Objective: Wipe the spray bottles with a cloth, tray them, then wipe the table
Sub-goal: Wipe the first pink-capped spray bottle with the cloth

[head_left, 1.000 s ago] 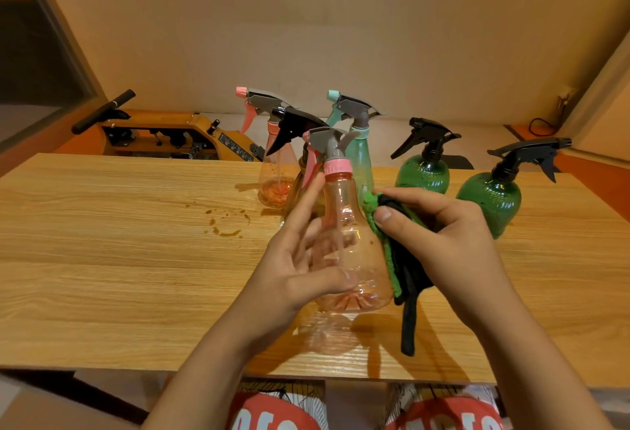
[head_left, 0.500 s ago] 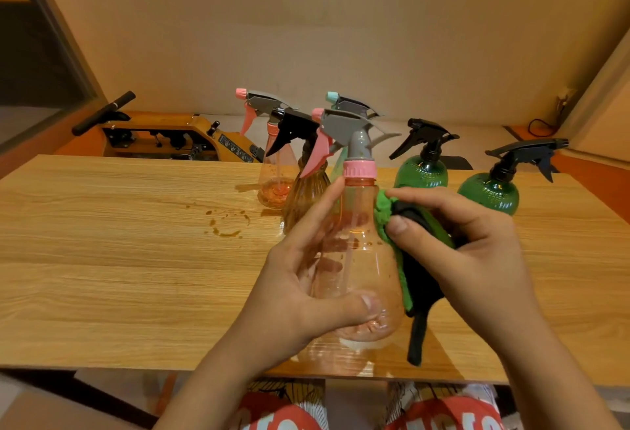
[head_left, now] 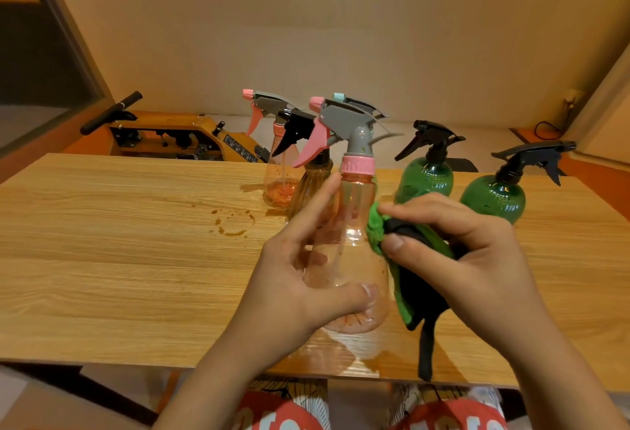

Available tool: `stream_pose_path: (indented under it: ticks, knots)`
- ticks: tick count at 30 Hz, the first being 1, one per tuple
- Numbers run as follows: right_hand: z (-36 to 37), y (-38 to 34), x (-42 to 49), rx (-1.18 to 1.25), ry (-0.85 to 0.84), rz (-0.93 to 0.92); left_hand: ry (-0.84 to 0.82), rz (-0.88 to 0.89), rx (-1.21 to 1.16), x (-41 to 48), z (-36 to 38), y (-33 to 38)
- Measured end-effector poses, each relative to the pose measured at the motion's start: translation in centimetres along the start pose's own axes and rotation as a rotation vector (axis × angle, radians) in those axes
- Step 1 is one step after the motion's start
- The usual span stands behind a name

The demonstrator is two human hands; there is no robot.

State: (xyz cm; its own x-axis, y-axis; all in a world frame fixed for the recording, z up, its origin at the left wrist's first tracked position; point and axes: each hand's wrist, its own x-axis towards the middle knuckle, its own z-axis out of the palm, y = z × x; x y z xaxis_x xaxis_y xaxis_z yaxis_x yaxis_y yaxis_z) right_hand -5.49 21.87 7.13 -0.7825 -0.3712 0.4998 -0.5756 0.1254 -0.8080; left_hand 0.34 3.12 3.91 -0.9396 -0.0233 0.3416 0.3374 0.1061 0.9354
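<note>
The left hand (head_left: pixel 293 279) gripped the pink spray bottle (head_left: pixel 354 225) upright over the near side of the wooden table (head_left: pixel 119 259), with its thumb in front and its fingers curled behind. The right hand (head_left: pixel 477 259) pinched a green and black cloth (head_left: pixel 412 286) against the bottle's right side. A green spray bottle (head_left: pixel 491 199) stood at the far right.

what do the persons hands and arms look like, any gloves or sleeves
Both are bare. The left hand and right hand wear no gloves, and no rings show. The left forearm and right forearm are uncovered to the frame's edge: no sleeve, watch or bracelet in sight. The visible nails look short.
</note>
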Motion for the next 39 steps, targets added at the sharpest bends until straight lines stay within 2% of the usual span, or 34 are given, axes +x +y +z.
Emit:
stream_pose_path:
  ticks: [1,3,6,10,12,16,21,25,26,30,36,39]
  knots:
    - [0.0,0.0,0.1,-0.016,-0.001,-0.012,-0.007,-0.003,0.018,-0.1,0.1,0.0]
    - [0.1,0.4,0.3,-0.013,0.099,-0.016,-0.031,-0.018,0.047,-0.5,0.7,0.0]
    - [0.6,0.5,0.5,0.091,0.218,0.049,-0.039,-0.033,0.056,-0.6,1.2,0.1]
    - [0.3,0.3,0.1,0.038,-0.013,0.041,0.037,-0.028,0.037,0.0,0.3,-0.3]
    - [-0.1,0.2,0.2,0.025,-0.060,0.050,0.022,-0.017,0.047,0.0,0.4,-0.4]
    - [0.8,0.5,0.5,0.131,0.140,0.106,0.014,-0.041,0.059,-0.1,1.1,-0.3]
    - [1.1,0.4,0.5,0.026,-0.028,0.074,0.074,-0.016,0.064,0.5,0.0,-0.9]
    - [1.8,0.8,0.6,0.113,0.145,0.112,0.053,-0.036,0.062,0.1,0.6,-0.8]
    - [2.0,0.9,0.6,0.119,0.157,0.113,0.059,-0.033,0.057,0.2,0.6,-0.9]
    - [1.7,0.9,0.3,0.054,0.007,0.048,0.096,-0.018,0.069,0.5,-0.1,-1.3]
    - [2.7,1.2,0.0,0.187,0.204,0.139,0.056,-0.029,0.070,0.4,1.0,-1.2]
    - [2.6,1.3,0.2,0.184,0.202,0.176,0.008,-0.035,0.024,0.4,0.4,-1.4]
